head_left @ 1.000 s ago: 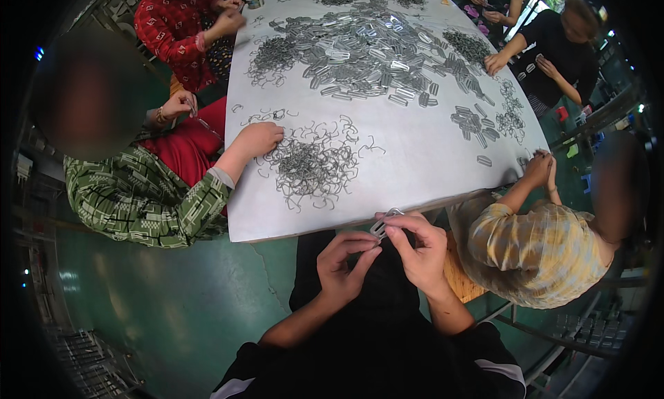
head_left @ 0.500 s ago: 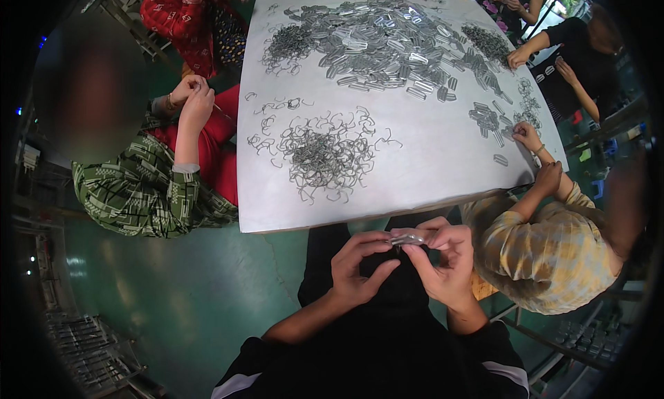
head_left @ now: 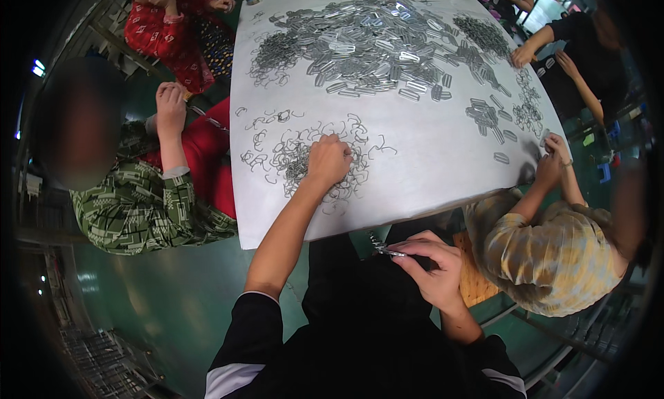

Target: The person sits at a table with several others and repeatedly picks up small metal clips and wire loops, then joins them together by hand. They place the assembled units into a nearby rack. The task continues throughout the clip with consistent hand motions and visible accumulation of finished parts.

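Note:
My left hand (head_left: 329, 162) reaches over the table and rests on the right side of a loose pile of bent wire hooks (head_left: 293, 165). Its fingers curl down into the hooks, and the fingertips are hidden beneath the hand. Close to my body, off the table's front edge, my right hand (head_left: 437, 264) pinches a flat slotted metal buckle (head_left: 395, 253) between thumb and fingers. Small thin wire pieces stick out at the buckle's left end. Whether more than one buckle lies in that grip, I cannot tell.
A large heap of slotted metal buckles (head_left: 373, 42) covers the far middle of the white table (head_left: 415, 157). Smaller hook piles lie along its sides, and a small buckle cluster (head_left: 486, 115) sits at the right. Several people work around it, one in green (head_left: 145, 205) left, one in plaid (head_left: 553, 260) right.
My left hand has left the metal piece near my lap and moved forward to the hook pile. My right hand has stayed close to my body, still holding the buckle.

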The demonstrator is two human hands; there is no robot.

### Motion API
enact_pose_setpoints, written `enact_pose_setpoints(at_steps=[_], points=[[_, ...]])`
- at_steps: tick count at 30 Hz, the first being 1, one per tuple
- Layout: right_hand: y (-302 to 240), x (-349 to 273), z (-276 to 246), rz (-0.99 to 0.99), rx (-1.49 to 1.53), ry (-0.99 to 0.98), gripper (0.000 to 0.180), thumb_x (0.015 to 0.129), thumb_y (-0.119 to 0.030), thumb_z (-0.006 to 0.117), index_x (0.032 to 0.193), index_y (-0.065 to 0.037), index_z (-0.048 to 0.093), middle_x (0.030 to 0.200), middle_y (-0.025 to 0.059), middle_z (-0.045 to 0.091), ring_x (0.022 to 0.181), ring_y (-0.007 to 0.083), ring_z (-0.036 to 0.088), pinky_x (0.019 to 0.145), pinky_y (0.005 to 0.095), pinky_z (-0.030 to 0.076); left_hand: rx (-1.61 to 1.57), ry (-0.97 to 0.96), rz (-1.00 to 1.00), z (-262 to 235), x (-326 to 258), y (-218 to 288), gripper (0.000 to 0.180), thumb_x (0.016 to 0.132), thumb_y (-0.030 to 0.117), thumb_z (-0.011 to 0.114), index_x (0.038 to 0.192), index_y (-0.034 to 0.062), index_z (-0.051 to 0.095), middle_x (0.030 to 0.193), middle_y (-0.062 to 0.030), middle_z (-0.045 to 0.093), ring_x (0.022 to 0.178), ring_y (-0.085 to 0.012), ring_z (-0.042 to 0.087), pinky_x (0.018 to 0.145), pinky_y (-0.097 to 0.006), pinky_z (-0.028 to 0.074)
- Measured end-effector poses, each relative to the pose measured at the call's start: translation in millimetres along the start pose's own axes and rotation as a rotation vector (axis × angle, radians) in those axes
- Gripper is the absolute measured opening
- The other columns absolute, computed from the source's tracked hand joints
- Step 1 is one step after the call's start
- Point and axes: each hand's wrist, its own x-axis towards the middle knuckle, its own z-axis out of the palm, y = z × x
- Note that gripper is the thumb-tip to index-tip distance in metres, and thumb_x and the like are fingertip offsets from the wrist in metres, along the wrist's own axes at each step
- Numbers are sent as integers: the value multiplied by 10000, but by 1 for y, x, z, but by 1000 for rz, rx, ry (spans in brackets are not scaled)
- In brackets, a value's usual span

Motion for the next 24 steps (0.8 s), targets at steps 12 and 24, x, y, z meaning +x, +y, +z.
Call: enact_pose_setpoints(at_steps=[12, 24], points=[[3, 2, -3, 30, 14, 81, 196, 777, 52, 784, 963, 7, 743, 930, 112, 750, 867, 222, 692, 775, 309, 551, -94, -61, -245, -13, 17, -24, 134, 824, 165, 712, 857, 36, 732, 862, -148, 717, 835, -326, 675, 781, -420, 534], [-3, -8, -5, 24, 27, 81, 186, 781, 48, 782, 958, 1, 746, 923, 107, 749, 848, 218, 687, 755, 307, 545, -283, -61, -372, -42, 7, -38, 137, 819, 143, 730, 907, 40, 752, 811, -120, 720, 762, -297, 677, 754, -385, 543]])
